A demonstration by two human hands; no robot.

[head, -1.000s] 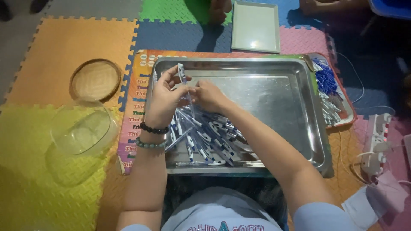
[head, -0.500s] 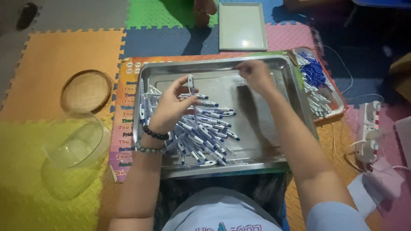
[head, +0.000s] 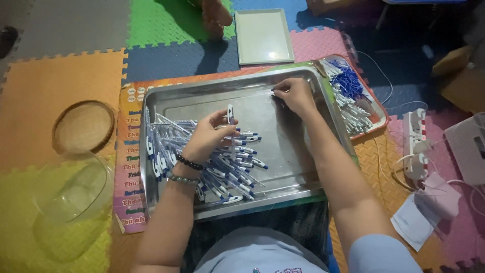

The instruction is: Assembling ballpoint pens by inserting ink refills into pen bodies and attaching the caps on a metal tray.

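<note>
A steel tray (head: 303, 187) lies in front of me with a pile of white-and-blue pens (head: 222, 162) in its left half. My left hand (head: 209, 137) hovers over the pile and holds one pen (head: 230, 114) upright between thumb and fingers. Two bead bracelets circle that wrist. My right hand (head: 293, 96) rests on the bare far right part of the tray, fingers curled down around a small dark part (head: 279, 94); whether they grip it is unclear.
A second tray (head: 376, 119) of white and blue pen parts sits right of the steel tray. A white rectangular tray (head: 262, 35) lies beyond, a woven round lid (head: 83, 126) and a clear plastic tub (head: 73, 194) to the left. A power strip (head: 417, 146) with cables lies right.
My right hand left the pen at my left hand and reached to the tray's far right. My left hand stayed over the pile, still holding one pen upright.
</note>
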